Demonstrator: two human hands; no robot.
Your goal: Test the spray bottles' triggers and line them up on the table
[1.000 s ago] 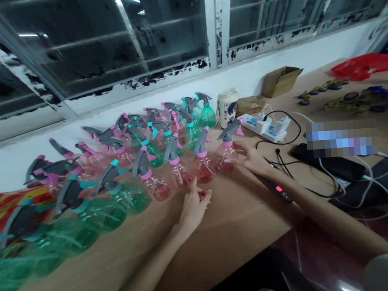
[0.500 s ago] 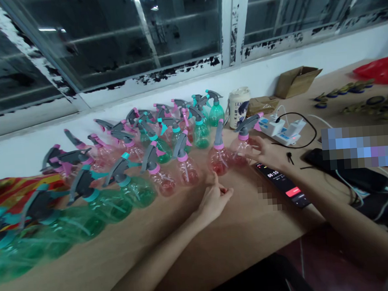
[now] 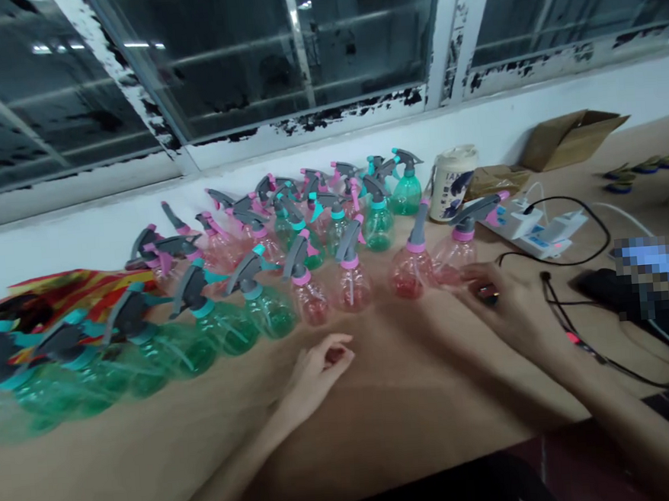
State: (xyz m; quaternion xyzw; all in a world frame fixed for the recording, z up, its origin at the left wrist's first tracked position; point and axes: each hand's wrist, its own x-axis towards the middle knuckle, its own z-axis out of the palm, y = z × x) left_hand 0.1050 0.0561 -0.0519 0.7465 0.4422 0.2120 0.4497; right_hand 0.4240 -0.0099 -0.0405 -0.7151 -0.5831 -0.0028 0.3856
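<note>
My right hand (image 3: 501, 300) has its thumb and fingers at the base of a pink spray bottle (image 3: 456, 256) with a grey trigger head, which leans slightly. To its left stands another pink spray bottle (image 3: 412, 270). A phone (image 3: 488, 293) lies beneath my right hand, mostly hidden by it. Over the bare tabletop, my left hand (image 3: 319, 362) is half curled, a gap between thumb and forefinger and nothing in it. Nearest to it are two pink spray bottles, one (image 3: 313, 298) left of the other (image 3: 353, 283).
Green spray bottles (image 3: 219, 323) line the left side, and more pink and green ones crowd the wall. A printed canister (image 3: 452, 185), an open cardboard box (image 3: 570, 141), a power strip (image 3: 533, 229) with cables and a black device (image 3: 606, 296) are at the right.
The view has swung left, so everything sits further right. My right hand has moved down to the bottle's base and over the phone. My left hand has drawn away from the bottles, its forefinger now curled.
</note>
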